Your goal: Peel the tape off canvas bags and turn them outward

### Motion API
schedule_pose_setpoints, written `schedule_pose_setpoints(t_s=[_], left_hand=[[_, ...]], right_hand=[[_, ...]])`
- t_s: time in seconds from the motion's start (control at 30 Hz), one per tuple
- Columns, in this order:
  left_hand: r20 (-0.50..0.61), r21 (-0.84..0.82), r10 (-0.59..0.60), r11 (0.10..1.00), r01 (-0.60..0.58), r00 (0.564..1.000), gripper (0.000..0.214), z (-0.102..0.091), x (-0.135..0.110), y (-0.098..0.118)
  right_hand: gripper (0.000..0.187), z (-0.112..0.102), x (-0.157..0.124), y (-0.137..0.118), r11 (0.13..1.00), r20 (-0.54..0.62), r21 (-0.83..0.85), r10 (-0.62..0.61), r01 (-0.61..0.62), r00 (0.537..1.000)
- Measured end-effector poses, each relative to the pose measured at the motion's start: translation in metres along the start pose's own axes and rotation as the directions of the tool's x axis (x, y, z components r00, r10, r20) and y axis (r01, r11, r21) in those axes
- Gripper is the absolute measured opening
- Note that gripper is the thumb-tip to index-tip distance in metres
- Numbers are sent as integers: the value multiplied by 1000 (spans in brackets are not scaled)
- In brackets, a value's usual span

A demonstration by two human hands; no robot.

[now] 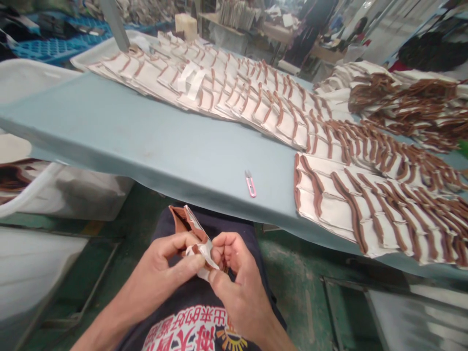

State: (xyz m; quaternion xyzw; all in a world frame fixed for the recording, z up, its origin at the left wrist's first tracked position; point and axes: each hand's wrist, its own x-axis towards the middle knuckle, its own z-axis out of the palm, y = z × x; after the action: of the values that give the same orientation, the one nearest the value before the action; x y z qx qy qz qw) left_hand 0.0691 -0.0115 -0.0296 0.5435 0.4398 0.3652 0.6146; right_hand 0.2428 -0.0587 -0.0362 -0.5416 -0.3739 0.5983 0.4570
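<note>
Over my lap, both hands grip one white fabric piece with brown trim [195, 234]. My left hand [171, 265] pinches its lower edge between thumb and fingers. My right hand [234, 273] is curled closed on the same piece from the right, fingertips meeting the left hand's. The piece sticks up and away from me, just below the front edge of the blue-grey table [146, 146]. Small pink thread snips [250, 184] lie on the table near that edge, a short way beyond my hands.
Long overlapping rows of the same white and brown pieces [256, 102] cover the far and right side of the table, with a nearer stack [365, 209] at the right. White plastic bins [54, 195] stand at the left. Green floor lies below.
</note>
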Motion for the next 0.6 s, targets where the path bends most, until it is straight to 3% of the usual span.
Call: schedule_pose_setpoints(t_s=[0.07, 0.17, 0.3, 0.37, 0.47, 0.6], left_hand=[[1, 134, 55, 989, -55, 998, 29, 1, 2, 6], [-46, 269, 152, 954, -134, 987, 34, 8, 6, 9], [-79, 246, 138, 962, -115, 987, 40, 7, 14, 4], [-7, 204, 93, 975, -90, 996, 41, 2, 18, 3], [94, 206, 31, 977, -50, 995, 48, -6, 19, 1], [-53, 251, 68, 967, -52, 996, 58, -3, 19, -14]], right_hand=[[29, 2, 0, 8, 1000, -10, -8, -10, 10, 1000], [25, 6, 2, 15, 999, -42, -37, -40, 38, 998], [21, 9, 8, 14, 991, -98, -127, -51, 39, 994], [21, 6, 14, 15, 997, -109, -74, -24, 16, 994], [26, 4, 25, 26, 996, -35, 88, 35, -32, 999], [36, 15, 46, 52, 984, -67, 174, 49, -37, 997]])
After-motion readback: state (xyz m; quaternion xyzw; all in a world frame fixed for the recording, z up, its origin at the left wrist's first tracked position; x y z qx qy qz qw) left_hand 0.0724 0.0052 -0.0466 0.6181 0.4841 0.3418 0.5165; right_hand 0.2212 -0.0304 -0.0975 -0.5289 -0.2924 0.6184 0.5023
